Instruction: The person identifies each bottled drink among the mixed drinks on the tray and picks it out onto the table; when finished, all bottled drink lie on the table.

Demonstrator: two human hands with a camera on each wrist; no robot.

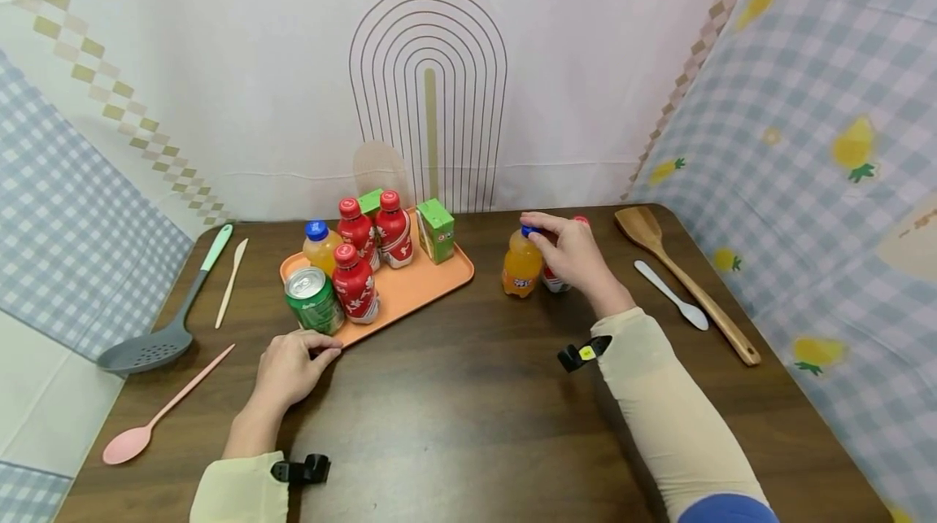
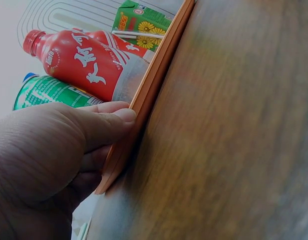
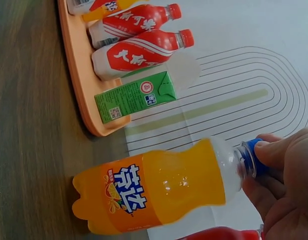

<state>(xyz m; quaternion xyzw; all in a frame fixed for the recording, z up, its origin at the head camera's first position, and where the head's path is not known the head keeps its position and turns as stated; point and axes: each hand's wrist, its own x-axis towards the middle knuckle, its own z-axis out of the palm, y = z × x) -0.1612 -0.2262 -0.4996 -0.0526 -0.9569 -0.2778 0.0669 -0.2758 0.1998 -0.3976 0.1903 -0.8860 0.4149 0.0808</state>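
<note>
My left hand [image 1: 294, 367] pinches the near left rim of an orange tray [image 1: 410, 293], thumb on the outer edge in the left wrist view. On that tray stand a green can [image 1: 316, 305], several red bottles [image 1: 356, 287] with red caps, a bottle of orange drink [image 1: 322, 250] with a blue cap, and green drink cartons [image 1: 437, 232]. Right of the tray, my right hand [image 1: 574, 253] grips the blue cap of another orange soda bottle [image 3: 163, 187], which is upright. Behind that hand a red-capped bottle [image 1: 556, 277] is partly hidden.
At the left lie a grey slotted turner [image 1: 157, 344] with a green handle, a light wooden knife [image 1: 231, 283] and a pink spoon [image 1: 132, 443]. A wooden spatula [image 1: 684, 283] and a white spoon [image 1: 672, 295] lie at the right. Fabric curtains [image 1: 278, 59] hang behind the table.
</note>
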